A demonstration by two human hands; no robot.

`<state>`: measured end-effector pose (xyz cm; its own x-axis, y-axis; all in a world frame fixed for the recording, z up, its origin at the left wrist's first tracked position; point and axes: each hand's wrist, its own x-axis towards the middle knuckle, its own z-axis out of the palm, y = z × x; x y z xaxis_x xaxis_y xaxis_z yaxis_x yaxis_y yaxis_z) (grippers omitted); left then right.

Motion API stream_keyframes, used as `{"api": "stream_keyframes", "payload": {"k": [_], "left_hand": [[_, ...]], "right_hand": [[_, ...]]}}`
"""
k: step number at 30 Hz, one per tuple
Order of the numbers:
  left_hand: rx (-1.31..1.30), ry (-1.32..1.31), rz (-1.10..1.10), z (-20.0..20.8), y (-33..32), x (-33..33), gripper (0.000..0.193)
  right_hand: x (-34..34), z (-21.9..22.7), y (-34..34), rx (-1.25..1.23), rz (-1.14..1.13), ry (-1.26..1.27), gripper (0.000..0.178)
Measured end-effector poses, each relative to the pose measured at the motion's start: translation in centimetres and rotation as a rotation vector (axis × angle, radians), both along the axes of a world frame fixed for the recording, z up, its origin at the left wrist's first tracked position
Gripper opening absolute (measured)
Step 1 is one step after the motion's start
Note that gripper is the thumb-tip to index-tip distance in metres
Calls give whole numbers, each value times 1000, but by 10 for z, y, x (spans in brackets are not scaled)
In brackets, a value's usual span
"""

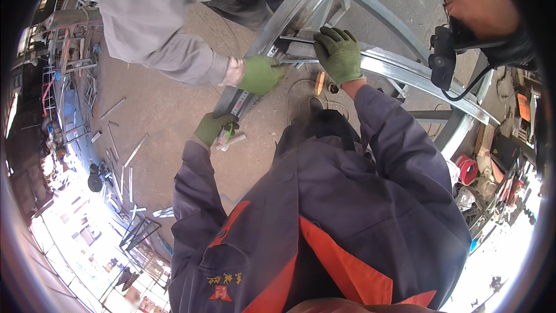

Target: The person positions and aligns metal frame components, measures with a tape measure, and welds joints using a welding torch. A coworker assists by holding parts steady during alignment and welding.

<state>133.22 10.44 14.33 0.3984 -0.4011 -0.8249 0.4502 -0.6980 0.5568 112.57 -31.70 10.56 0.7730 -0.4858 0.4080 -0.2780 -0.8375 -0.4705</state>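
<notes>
My left hand [212, 128], in a green glove, is closed near the lower end of a grey and black bar [240, 102] with red marks. A small pale piece with bright green on it [226, 135] shows at my fingers; I cannot make out what it is. My right hand [337, 55], also green-gloved, lies with fingers stretched over the end of a galvanized steel channel [405, 69]. Between my hands, a co-worker's green-gloved hand [260, 74] reaches from the left onto the joint of a long steel beam [301, 0], its fingertips partly hidden.
An orange tool [319, 83] lies below the joint by my feet. Metal offcuts [134, 150] are scattered on the floor at left. Another person's arm [480, 0] and a black device with a cable [445, 55] are at upper right. A red coil [465, 169] sits at right.
</notes>
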Motion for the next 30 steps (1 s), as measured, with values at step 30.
{"api": "stream_keyframes", "payload": {"k": [30], "left_hand": [[19,-21,-19,-1,1,-1,37]], "right_hand": [[1,-4,-1,-23,9,-20,23]]}}
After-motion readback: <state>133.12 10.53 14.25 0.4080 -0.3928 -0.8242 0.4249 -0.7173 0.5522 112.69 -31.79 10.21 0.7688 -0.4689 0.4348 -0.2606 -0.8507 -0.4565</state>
